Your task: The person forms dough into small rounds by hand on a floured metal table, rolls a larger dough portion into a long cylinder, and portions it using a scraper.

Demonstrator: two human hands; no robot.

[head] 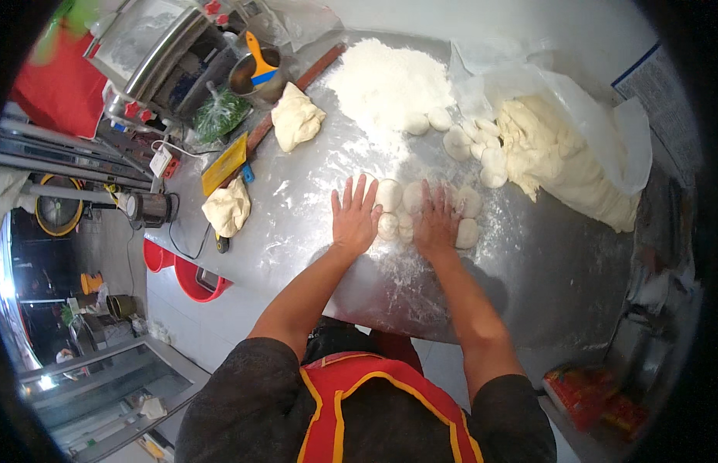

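Observation:
Several round, flattened dough pieces (389, 195) lie close together on the floured metal table (312, 191). My left hand (356, 215) is palm down with its fingers apart, over the left end of this group; one piece shows partly behind its fingers. Over the right part rests my right hand (436, 223), also flat, with dough pieces around and partly under it. More dough pieces (457, 143) lie beyond, beside a large mass of dough (544, 150) partly covered by a plastic sheet (602, 127). Neither hand is closed around anything.
A heap of flour (393, 81) lies at the back. Left are two dough lumps (297, 117) (227, 207), a yellow scraper (224, 164), a long wooden stick (324, 65), a metal pot (241, 78) holding an orange-handled scraper (256, 53), and a bag of greens (220, 116). Red tubs (191, 283) stand below.

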